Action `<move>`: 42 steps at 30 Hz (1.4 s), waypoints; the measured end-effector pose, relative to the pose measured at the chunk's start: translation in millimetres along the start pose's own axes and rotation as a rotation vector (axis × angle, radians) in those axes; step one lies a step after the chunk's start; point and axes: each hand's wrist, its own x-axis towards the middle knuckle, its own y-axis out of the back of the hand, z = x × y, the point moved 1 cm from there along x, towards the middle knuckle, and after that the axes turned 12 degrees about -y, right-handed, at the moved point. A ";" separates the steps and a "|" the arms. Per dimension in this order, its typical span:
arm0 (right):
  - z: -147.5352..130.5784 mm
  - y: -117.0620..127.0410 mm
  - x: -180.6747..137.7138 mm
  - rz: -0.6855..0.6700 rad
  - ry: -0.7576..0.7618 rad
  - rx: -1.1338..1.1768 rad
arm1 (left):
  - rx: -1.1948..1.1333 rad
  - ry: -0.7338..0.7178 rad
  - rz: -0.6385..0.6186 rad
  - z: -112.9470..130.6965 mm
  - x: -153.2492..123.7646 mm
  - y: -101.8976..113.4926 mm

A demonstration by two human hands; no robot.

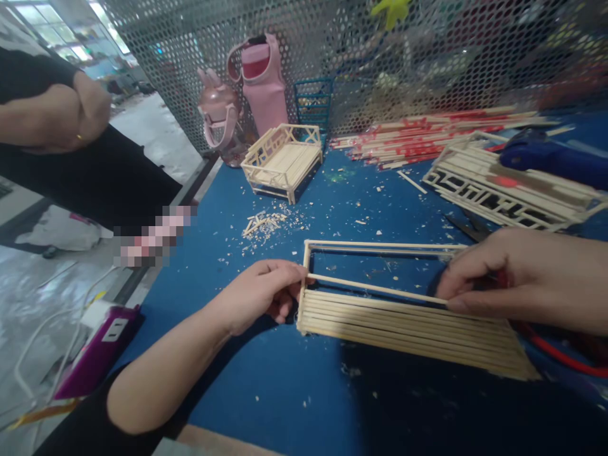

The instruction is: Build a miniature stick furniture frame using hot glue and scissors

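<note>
A small frame of thin wooden sticks [408, 323] is on the table, with a slatted panel along its near side and an open stick rectangle behind. My left hand [261, 291] pinches the frame's left corner, where one end of a loose-looking wooden stick [370, 286] meets it. Near that stick's other end, my right hand [527, 278] closes thumb and finger on it. Dark blades and a red handle [565, 354] of a cutting tool show around my right hand; whether the palm also grips it I cannot tell.
Behind stand a finished-looking miniature stick bench [285, 166], a pink bottle sleeve [266, 95] and a clear pink bottle [223, 120]. Red-marked sticks [413, 136] lie by the mesh wall. At right, a blue glue gun [551, 158] rests over another stick model [494, 196]. A person [57, 120] stands left.
</note>
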 end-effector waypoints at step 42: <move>0.9 24.4 6.1 -0.190 0.218 0.069 | 0.079 0.147 0.114 13.2 2.7 -0.5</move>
